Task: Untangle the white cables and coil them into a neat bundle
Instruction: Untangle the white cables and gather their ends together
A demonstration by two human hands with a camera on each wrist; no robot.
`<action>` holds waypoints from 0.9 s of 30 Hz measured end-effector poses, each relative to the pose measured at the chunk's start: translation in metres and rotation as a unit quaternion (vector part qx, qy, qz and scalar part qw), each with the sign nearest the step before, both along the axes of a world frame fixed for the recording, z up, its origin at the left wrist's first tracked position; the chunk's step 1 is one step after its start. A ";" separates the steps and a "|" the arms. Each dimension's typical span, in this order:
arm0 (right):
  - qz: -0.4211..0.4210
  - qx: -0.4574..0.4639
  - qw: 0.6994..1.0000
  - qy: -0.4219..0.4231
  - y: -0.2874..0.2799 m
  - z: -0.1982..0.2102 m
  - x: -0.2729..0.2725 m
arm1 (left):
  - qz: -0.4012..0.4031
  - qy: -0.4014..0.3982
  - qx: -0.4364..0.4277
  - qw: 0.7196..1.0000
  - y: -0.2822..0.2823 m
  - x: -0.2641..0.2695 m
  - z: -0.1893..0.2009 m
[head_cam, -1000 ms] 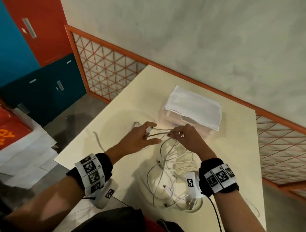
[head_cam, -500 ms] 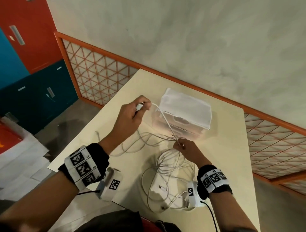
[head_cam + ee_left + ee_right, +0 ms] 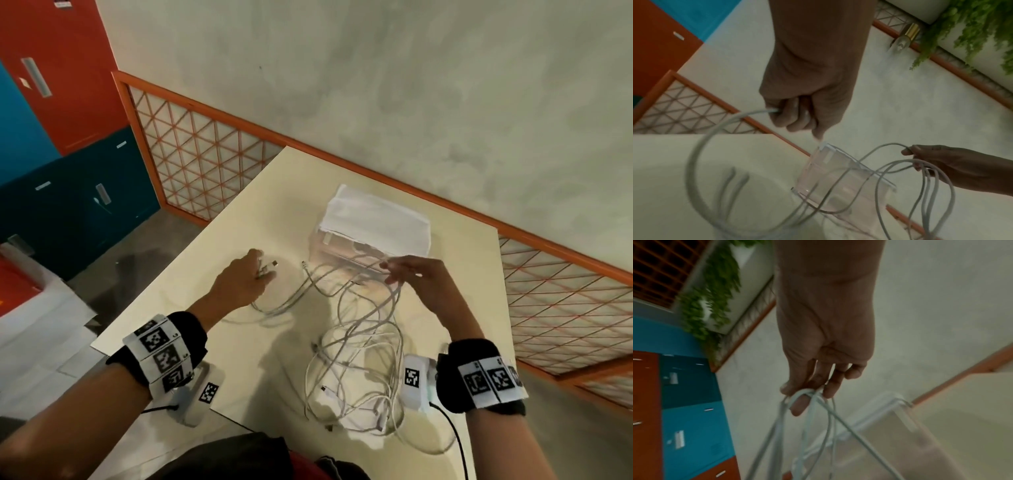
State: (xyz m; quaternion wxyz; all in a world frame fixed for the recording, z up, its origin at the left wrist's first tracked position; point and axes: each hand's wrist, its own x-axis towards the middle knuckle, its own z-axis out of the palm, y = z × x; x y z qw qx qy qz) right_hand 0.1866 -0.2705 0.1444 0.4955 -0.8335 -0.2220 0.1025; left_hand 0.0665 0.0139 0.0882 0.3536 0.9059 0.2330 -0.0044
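Observation:
A tangle of white cables [image 3: 356, 370] lies on the cream table [image 3: 239, 359], with loops rising to both hands. My left hand [image 3: 245, 282] is low over the table at the left, fingers curled round a cable end whose plug [image 3: 272, 264] sticks out; the left wrist view shows the cable [image 3: 701, 146] leaving my left hand [image 3: 795, 113]. My right hand [image 3: 411, 274] is raised in front of the box and pinches several cable loops, which hang from its fingertips [image 3: 828, 391] as white cables [image 3: 812, 426]. A loose connector [image 3: 303, 263] lies between the hands.
A clear plastic box [image 3: 346, 253] with a folded white cloth [image 3: 373, 219] on top stands at the table's far side, just behind my right hand. An orange lattice rail [image 3: 205, 164] runs along the wall. Blue and red cabinets [image 3: 68, 171] stand at the left.
My left hand has come down from its raised position to just above the table, still holding the cable end. My right hand has lifted, pulling several loops up from the pile.

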 end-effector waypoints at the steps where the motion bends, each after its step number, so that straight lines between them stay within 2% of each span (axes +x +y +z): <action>1: 0.007 -0.048 0.998 -0.040 0.000 0.007 0.001 | 0.001 -0.080 -0.030 0.996 -0.007 0.002 0.006; 3: 0.033 -0.132 0.986 -0.093 0.004 0.017 -0.002 | -0.051 -0.189 -0.063 0.979 -0.020 0.005 0.024; 4: 0.047 -0.148 0.982 -0.103 0.006 0.022 -0.005 | -0.101 -0.209 -0.071 0.970 -0.029 0.007 0.033; 6: 0.071 -0.155 0.978 -0.120 0.016 0.030 -0.015 | -0.202 -0.200 -0.085 0.955 -0.047 0.013 0.042; 8: 0.076 -0.155 0.974 -0.147 0.024 0.035 -0.022 | -0.252 -0.170 -0.101 0.947 -0.061 0.018 0.042; 10: 0.072 -0.171 0.966 -0.182 0.026 0.038 -0.025 | -0.246 -0.172 -0.105 0.948 -0.067 0.022 0.040; 12: 0.094 -0.189 0.960 -0.183 0.022 0.032 -0.024 | -0.224 -0.211 -0.073 0.949 -0.069 0.024 0.041; 15: 0.124 -0.238 0.956 -0.123 0.012 0.000 -0.015 | -0.173 -0.310 -0.034 0.934 -0.067 0.025 0.057; 19: 0.083 -0.233 0.969 -0.018 -0.017 -0.056 -0.002 | -0.052 -0.403 -0.038 0.913 -0.049 0.032 0.082; 21: 0.062 -0.246 0.967 0.010 -0.031 -0.077 -0.002 | -0.020 -0.394 -0.021 0.919 -0.039 0.031 0.081; 23: 0.049 -0.269 0.962 0.006 -0.039 -0.089 -0.003 | -0.001 -0.352 0.037 0.935 -0.033 0.028 0.066; 25: 0.025 -0.258 0.966 -0.013 -0.041 -0.085 -0.003 | -0.001 -0.224 0.116 0.968 -0.025 0.025 0.046; 27: -0.007 -0.179 0.983 -0.040 -0.039 -0.067 -0.005 | -0.030 -0.057 0.148 0.987 -0.018 0.020 0.028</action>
